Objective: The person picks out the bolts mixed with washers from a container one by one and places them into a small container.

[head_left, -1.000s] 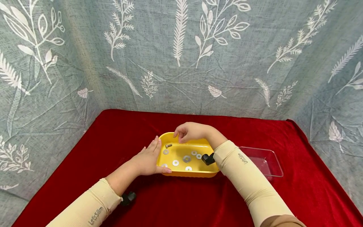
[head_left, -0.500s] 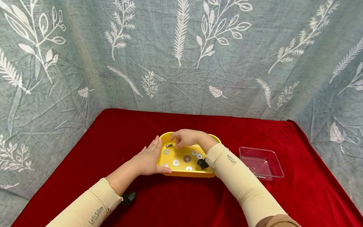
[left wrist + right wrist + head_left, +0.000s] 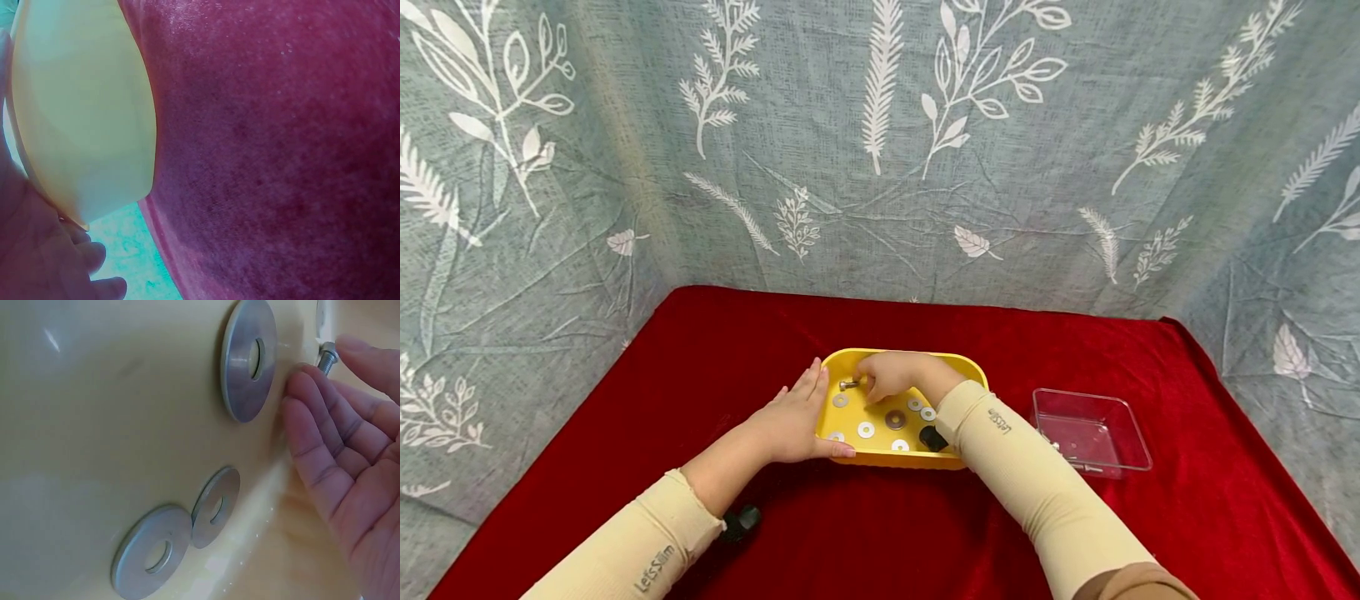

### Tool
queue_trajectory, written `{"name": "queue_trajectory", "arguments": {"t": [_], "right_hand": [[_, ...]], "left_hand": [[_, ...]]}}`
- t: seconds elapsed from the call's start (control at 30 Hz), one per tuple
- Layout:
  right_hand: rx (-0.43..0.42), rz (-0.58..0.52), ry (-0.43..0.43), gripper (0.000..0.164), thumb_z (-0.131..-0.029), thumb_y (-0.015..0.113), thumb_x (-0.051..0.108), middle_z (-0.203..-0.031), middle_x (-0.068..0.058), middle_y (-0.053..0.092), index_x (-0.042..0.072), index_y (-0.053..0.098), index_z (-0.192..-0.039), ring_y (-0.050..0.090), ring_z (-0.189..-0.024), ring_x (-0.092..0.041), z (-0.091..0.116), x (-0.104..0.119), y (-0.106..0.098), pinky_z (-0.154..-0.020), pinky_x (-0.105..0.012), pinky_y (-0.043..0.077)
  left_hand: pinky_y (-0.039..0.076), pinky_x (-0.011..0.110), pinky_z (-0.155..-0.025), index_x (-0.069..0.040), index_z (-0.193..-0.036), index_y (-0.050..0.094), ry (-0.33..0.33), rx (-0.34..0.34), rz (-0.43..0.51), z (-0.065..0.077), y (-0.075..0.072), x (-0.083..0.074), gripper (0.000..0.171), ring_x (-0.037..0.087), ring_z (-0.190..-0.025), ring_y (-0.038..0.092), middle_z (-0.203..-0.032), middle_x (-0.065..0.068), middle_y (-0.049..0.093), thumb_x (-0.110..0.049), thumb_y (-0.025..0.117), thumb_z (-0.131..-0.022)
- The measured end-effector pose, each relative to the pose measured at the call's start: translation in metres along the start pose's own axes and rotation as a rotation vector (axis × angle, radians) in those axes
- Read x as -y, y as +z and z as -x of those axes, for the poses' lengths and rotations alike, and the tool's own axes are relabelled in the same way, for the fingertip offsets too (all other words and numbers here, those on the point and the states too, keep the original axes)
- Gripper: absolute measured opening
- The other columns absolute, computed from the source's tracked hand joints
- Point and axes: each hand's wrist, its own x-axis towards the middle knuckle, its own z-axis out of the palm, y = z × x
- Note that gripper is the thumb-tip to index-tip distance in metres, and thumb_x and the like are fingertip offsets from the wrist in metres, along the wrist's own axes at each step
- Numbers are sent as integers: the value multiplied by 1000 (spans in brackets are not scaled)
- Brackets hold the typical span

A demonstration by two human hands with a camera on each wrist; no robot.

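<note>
A yellow tray (image 3: 917, 460) stands mid-table with several flat metal washers (image 3: 895, 418) on its floor. My left hand (image 3: 790, 421) rests on its left end, fingers straight along the rim and thumb over the near edge. Inside the tray, my right hand (image 3: 895, 375) reaches down at the far left, thumb and forefinger apart on either side of a small metal bolt (image 3: 848, 385). In the right wrist view the thumb tip is close to the head of the bolt (image 3: 327, 357); whether it touches is unclear. The left wrist view shows the tray's outer wall (image 3: 87, 106).
Right of the yellow tray stands a clear plastic box (image 3: 1093, 425), with small metal pieces (image 3: 1082, 467) seen at its near left, partly behind the right sleeve. Red cloth (image 3: 760, 333) covers the table, and a patterned curtain (image 3: 850, 208) hangs behind.
My right hand has lowered into the tray toward the bolt, and its forearm has shifted left, uncovering more of the clear box. My left hand has stayed on the tray.
</note>
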Motion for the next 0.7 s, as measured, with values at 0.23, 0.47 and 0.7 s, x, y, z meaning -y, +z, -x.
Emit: {"name": "queue_trajectory", "arguments": {"t": [0.23, 0.47, 0.7], "right_hand": [[-4, -19, -25, 30, -83, 67, 15, -87, 2, 60, 8, 61, -111, 54, -76, -8, 1, 1, 2, -72, -20, 44], [-4, -9, -57, 27, -84, 66, 15, -82, 2, 56, 10, 61, -111, 49, -72, -9, 2, 3, 3, -68, -20, 42], [-79, -42, -124, 30, -86, 63, 11, -78, 3, 55, 9, 57, -116, 48, -66, -7, -3, -1, 9, -63, -18, 41]], "left_hand": [[20, 56, -104, 7, -143, 5, 6, -8, 0, 1, -1, -1, 122, 30, -139, 6, -151, 23, -2, -73, 58, -67], [19, 56, -105, 6, -144, 4, 3, 2, 5, 1, 0, 0, 122, 30, -139, 5, -151, 21, -4, -73, 58, -67], [19, 56, -105, 6, -144, 4, 8, 2, 6, 2, 0, 0, 121, 30, -139, 5, -151, 21, -5, -72, 58, -68]]}}
